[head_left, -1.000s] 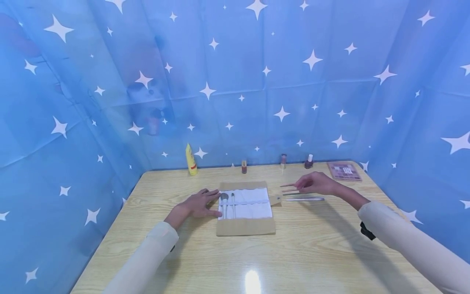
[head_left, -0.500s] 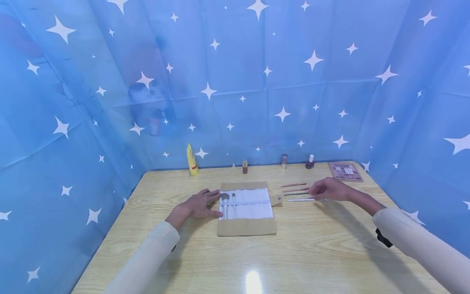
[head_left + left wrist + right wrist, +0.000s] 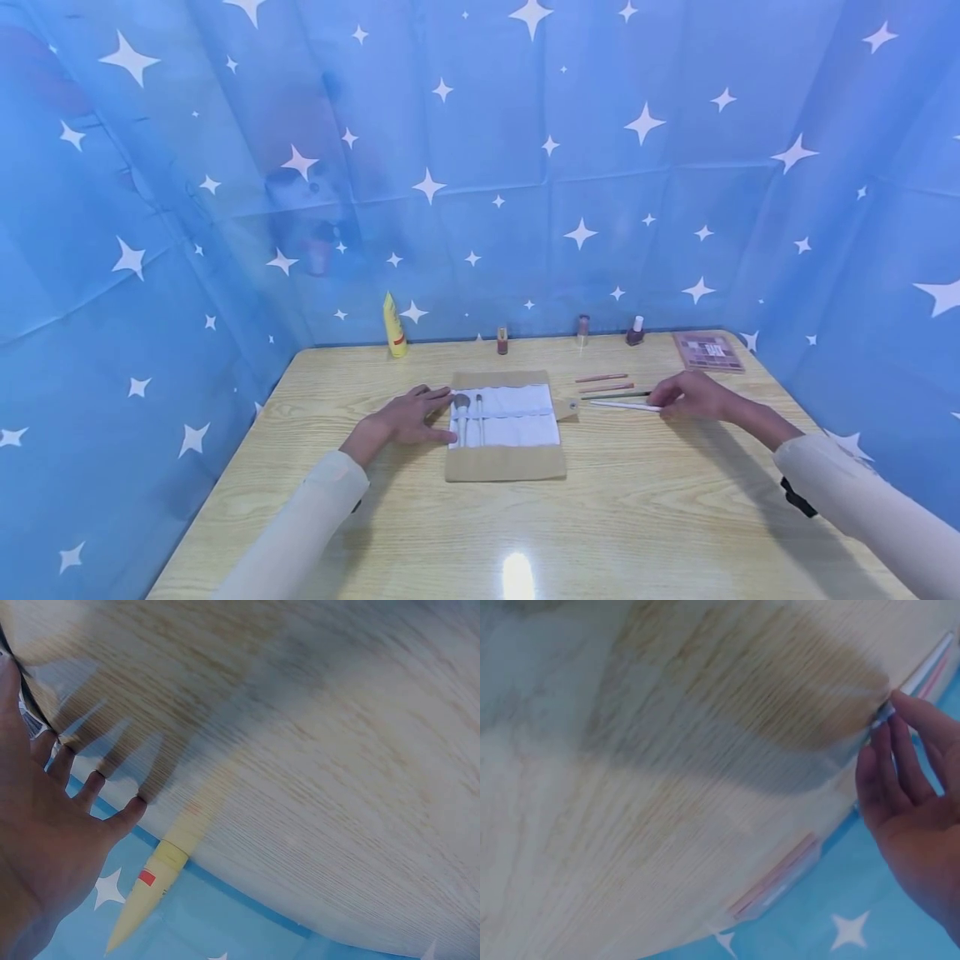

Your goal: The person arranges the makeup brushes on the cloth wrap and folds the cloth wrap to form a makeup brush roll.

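Right of the tan cloth roll [image 3: 506,464], I see one white stick [image 3: 622,406], slim and straight; the right hand [image 3: 692,396] pinches its right end. The left hand [image 3: 408,417], spread, touches the roll.

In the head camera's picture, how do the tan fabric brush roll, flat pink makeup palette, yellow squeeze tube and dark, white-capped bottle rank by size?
Largest to smallest:
tan fabric brush roll
flat pink palette
yellow squeeze tube
dark, white-capped bottle
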### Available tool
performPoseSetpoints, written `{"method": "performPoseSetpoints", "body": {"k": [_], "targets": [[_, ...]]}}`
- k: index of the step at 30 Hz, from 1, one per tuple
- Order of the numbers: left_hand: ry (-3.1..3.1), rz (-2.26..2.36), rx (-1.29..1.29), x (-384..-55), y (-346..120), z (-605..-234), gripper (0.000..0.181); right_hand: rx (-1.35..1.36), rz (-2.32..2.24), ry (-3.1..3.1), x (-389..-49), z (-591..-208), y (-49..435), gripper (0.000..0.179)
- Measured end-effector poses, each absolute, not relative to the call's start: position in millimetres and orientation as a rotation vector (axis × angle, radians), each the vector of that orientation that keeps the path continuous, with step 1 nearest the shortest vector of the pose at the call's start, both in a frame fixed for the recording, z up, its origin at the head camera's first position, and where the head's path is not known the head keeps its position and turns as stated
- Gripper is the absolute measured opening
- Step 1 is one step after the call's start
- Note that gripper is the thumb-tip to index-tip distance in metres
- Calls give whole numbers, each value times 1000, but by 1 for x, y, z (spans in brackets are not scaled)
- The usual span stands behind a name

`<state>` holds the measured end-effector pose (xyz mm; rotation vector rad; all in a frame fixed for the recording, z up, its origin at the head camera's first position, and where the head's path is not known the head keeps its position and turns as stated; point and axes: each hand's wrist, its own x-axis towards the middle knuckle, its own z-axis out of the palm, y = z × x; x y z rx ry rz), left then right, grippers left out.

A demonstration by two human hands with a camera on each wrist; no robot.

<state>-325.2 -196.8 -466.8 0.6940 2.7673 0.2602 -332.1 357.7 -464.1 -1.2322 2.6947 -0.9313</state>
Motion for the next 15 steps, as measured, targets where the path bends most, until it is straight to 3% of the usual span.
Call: {"method": "performPoseSetpoints", "body": {"k": [10, 15], "targets": [[2768, 260, 702, -324, -196, -465, 92, -1070, -809, 2799, -325, -461, 362, 7], [2775, 253, 699, -324, -196, -465, 92, -1209, -809, 2797, -323, -461, 362, 10]]}}
